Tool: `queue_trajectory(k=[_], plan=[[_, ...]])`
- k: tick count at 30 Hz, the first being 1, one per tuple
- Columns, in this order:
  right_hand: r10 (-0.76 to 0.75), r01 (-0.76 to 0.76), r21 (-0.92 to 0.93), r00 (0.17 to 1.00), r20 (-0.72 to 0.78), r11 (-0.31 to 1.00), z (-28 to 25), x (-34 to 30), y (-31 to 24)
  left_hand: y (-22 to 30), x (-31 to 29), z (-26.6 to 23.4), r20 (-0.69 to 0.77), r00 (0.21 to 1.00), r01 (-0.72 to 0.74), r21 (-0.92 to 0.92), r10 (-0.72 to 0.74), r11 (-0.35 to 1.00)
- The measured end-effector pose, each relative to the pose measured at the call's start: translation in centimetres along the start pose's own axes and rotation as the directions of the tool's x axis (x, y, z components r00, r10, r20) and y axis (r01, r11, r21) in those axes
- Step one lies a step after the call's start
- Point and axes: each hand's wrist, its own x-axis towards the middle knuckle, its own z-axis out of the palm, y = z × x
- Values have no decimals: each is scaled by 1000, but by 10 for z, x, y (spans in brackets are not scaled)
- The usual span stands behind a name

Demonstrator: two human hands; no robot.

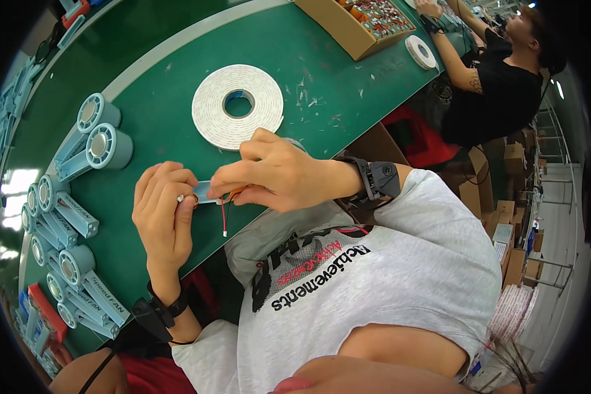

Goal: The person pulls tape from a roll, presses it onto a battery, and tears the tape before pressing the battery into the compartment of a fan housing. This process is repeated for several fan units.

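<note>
My left hand pinches one end of a light-blue plastic fan handle between thumb and fingers, just over the table's near edge. At the handle's other end, my right hand has its fingers closed round an orange battery, mostly hidden by the fingers. Thin red and black wires hang from it, ending in a small white connector. Whether the battery touches the handle I cannot tell. Just beyond my hands, a large roll of white tape lies flat on the green table.
Several light-blue handheld fans lie along the left side. At the far edge stands a cardboard box of wired parts, beside a smaller tape roll. A co-worker in black sits at upper right, near a red stool.
</note>
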Motion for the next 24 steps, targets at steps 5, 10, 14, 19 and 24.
queue_trajectory(k=[5, 10, 14, 19, 24], plan=[[32, -32, -31, 999, 10, 999, 9, -1, 3, 4, -1, 1, -9, 998, 59, 12, -59, 998], [-82, 67, -192, 994, -67, 979, -7, -25, -4, 8, -2, 10, 3, 996, 94, 1, -94, 996], [-35, -10, -323, 990, -134, 946, -11, -31, -11, 5, 4, 12, 37, 996, 87, -16, -86, 996], [-114, 150, -518, 988, 100, 842, 5, -4, -8, -4, -4, 11, 2, 995, 105, -18, -105, 994], [-159, 283, -625, 956, 247, 728, 25, -1, 3, -11, -9, 10, -20, 991, 128, -47, -130, 991]])
